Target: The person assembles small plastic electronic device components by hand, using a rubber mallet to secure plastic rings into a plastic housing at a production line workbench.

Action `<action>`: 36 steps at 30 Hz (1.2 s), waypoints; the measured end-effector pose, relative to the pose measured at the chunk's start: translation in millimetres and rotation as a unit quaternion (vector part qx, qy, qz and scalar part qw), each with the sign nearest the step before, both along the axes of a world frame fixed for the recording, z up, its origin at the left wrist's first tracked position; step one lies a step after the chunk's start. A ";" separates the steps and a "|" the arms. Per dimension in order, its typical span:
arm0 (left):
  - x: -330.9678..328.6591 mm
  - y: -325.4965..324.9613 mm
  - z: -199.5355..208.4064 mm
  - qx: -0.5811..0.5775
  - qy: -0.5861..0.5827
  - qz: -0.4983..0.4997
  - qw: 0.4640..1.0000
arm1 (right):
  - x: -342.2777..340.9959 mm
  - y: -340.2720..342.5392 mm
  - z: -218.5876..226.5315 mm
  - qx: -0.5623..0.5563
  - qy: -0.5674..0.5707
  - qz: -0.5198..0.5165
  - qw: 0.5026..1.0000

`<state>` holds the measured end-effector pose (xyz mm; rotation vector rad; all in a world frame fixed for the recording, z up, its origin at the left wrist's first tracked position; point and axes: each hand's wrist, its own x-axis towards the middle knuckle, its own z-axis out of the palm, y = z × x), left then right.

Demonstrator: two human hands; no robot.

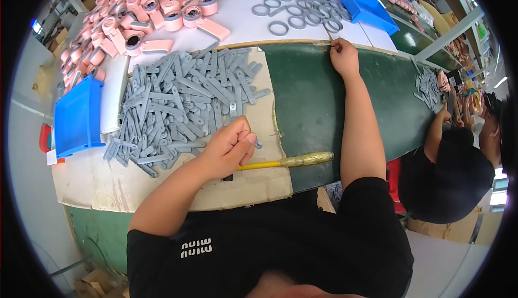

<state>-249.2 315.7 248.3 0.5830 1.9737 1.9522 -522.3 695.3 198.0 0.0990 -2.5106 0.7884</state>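
Left hand (231,148): closed in a fist, knuckles up, resting on the cardboard sheet (162,187) near that sheet's near right corner. It grips the handle end of a yellow-shafted tool (286,162); the shaft runs out to the right across the sheet's right edge onto the green belt (313,109), ending in a wrapped, dull gold section. A small dark tip shows just under the fist.

Right hand (343,56): arm stretched forward over the green belt, fingers curled at the belt's far edge, where it meets the white board (243,20). Whether anything is pinched between the fingers cannot be told.

Grey flat strips (183,103): a loose heap, many pieces overlapping, covering the far and middle part of the cardboard sheet, just beyond the left hand. A few strays lie at the heap's near edge beside the fist.

Grey rings (302,9): scattered flat on the white board, far right part, beyond the right hand.

Pink housings (140,12): large pile with round openings, on the far left part of the white board and spilling along the left edge.

Blue trays: one (78,117) tilted at the left edge of the cardboard sheet; another (367,6) at the far right corner of the white board.

Another person (458,163): dark top, seated at the right, hands at a smaller heap of grey pieces (426,85) on the belt's right end.
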 end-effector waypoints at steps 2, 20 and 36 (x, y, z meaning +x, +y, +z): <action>2.6 2.1 -5.1 0.014 -0.023 -0.016 1.000 | 4.8 -6.0 3.1 0.023 -0.014 0.011 1.000; 2.1 6.7 -7.7 -0.071 0.052 -0.030 0.996 | 5.3 -0.2 7.2 0.077 -0.086 -0.080 0.990; -3.6 -3.2 -23.3 0.017 0.068 0.013 0.997 | 1.5 3.5 -3.1 -0.024 -0.041 -0.081 0.996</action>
